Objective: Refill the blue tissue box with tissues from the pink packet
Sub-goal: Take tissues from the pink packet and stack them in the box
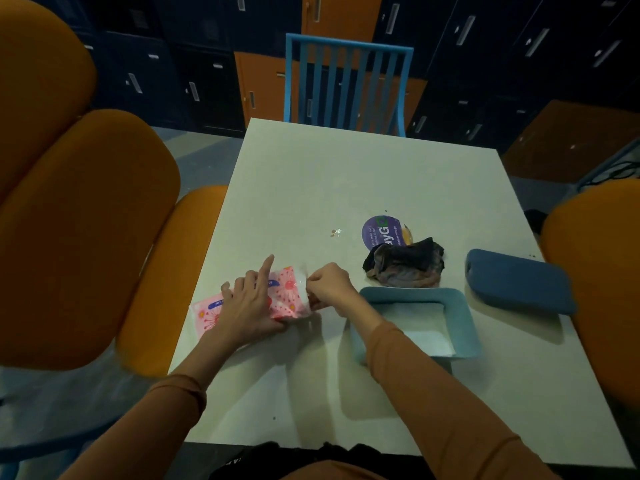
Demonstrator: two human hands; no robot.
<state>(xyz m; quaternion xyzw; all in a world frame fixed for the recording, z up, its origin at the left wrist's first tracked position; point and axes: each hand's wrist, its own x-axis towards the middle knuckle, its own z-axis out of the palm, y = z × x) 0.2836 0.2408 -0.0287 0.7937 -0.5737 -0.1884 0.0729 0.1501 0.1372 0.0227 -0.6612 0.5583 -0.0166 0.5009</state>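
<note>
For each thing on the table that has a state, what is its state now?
pink packet: lying flat, held down by the left hand, right end being pulled
right hand: pinched shut on the packet's clear end
blue tissue box: open, a white sheet inside
blue lid: off, lying beside the box
dark cloth: crumpled

White square tabletop [311,174]: crumpled dark cloth [405,266] overlapping round purple printed sticker [379,230]. Blue slatted chair [348,81] at far edge, orange padded chairs [86,216] on both sides, dark lockers [166,64] behind.
</note>
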